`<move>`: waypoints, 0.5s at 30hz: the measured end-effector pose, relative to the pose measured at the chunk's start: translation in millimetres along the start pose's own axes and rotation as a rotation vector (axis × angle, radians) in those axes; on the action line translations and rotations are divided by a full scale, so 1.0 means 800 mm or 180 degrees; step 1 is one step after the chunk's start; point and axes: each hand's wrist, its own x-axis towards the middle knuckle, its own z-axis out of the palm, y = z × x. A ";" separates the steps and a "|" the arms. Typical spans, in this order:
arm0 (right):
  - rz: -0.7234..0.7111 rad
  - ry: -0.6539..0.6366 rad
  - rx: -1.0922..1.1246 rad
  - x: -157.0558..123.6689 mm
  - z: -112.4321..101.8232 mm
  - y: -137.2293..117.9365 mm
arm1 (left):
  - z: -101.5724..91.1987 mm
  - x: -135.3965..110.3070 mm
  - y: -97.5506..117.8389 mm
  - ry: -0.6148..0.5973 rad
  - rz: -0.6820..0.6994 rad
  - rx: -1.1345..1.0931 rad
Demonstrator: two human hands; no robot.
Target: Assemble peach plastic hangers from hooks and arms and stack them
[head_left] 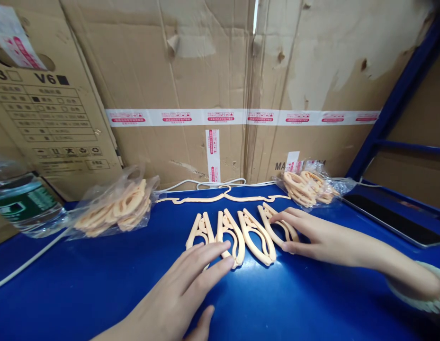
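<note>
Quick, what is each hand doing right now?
Left hand: open, fingertips on the peach plastic pieces.
Right hand: open, fingers on the rightmost piece.

On the counter (99, 284) before you, four clips (248, 232) lay in a row; a first bag (113, 208) sat behind them leftward, a second bag (308, 187) rightward, cartons (205, 71) behind all.

Matt peach plastic hanger pieces (241, 232); glossy blue table (99, 279); rough cardboard boxes (177, 71).

Left hand (184, 286): bare, wrist uncovered.
Right hand (314, 237): bare.
Sleeve cuff (424, 296): pale ribbed knit, on the right forearm at four o'clock.
</note>
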 end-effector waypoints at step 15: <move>-0.0165 -0.0176 -0.0278 -0.018 0.001 -0.021 | 0.005 0.000 0.002 -0.0375 -0.0328 0.0179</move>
